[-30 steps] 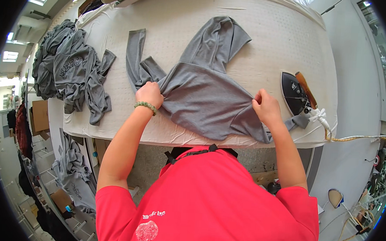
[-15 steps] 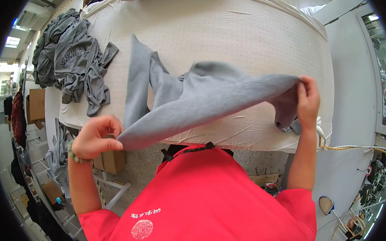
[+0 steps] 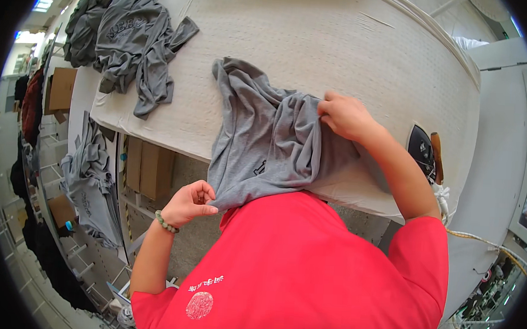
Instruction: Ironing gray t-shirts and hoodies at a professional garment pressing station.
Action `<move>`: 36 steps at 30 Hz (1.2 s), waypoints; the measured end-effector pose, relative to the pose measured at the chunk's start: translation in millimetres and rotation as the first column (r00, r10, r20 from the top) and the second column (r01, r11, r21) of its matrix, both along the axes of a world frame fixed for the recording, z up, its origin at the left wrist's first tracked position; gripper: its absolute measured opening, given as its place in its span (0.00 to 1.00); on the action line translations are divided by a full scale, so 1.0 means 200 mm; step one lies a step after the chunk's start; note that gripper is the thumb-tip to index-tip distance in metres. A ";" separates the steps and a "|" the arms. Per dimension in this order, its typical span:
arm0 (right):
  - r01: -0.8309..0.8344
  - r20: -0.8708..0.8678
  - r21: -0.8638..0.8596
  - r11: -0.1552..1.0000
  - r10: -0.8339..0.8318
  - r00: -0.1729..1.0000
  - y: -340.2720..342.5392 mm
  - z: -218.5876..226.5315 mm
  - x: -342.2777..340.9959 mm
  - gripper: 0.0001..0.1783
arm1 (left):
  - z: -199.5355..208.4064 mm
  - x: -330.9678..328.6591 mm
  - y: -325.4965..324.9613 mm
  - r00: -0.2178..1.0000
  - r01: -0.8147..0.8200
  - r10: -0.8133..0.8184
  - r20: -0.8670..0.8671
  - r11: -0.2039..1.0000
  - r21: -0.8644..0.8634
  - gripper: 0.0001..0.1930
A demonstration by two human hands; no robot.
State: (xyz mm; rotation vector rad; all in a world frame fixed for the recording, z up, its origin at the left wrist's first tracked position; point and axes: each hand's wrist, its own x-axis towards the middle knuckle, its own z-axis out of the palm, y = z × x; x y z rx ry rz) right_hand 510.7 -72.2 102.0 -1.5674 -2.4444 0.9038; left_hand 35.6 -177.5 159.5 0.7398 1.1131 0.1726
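A grey sweatshirt (image 3: pixel 256 134) lies rumpled across the near edge of the padded table, with part of its dark lettering showing among the folds. Its near edge hangs against my red shirt. My left hand (image 3: pixel 187 205), a beaded bracelet at its wrist, pinches the near left corner of the cloth between thumb and fingers. Farther off on the right, my right hand (image 3: pixel 343 115) is closed on the upper right part of the sweatshirt; its fingertips are partly hidden. Some of the cloth runs beneath my right forearm.
A pile of grey sweatshirts (image 3: pixel 127 38) lies at the table's far left. At the right edge stands an iron (image 3: pixel 422 152) with a brown handle and a cord (image 3: pixel 480 238). More grey garments (image 3: pixel 90 179) hang left of the white-covered table (image 3: pixel 341 43), near cardboard boxes (image 3: pixel 156 171).
The sweatshirt, earlier stretched between both hands, now lies bunched with its lettering showing. My right hand has moved left and away from me. The iron has come into sight.
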 end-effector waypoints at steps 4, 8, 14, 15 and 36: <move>-0.075 -0.011 0.186 0.980 0.078 0.997 0.10 -0.20 -0.13 0.06 | 0.06 0.01 0.05 0.999 0.005 -0.002 -0.040 0.996 0.087 0.18; 0.147 -0.171 0.088 0.985 -0.131 0.976 0.08 -0.20 -0.05 0.07 | 0.17 -0.02 0.24 0.989 0.113 -0.088 -0.115 0.967 0.229 0.18; 0.639 -0.329 0.327 0.696 -0.550 0.768 -0.28 0.48 0.51 0.05 | 0.55 0.08 0.99 0.788 0.604 -0.039 -0.615 0.244 0.759 0.11; 0.667 -0.259 0.426 0.611 -0.624 0.737 -0.40 0.65 0.59 0.06 | 0.64 0.13 1.13 0.824 0.566 0.024 -0.566 0.019 0.824 0.11; 0.966 -0.856 0.218 -0.139 -0.503 0.121 -0.98 1.69 -0.67 0.18 | 1.44 0.96 2.52 0.998 -0.010 -0.062 -0.005 -0.236 0.972 0.28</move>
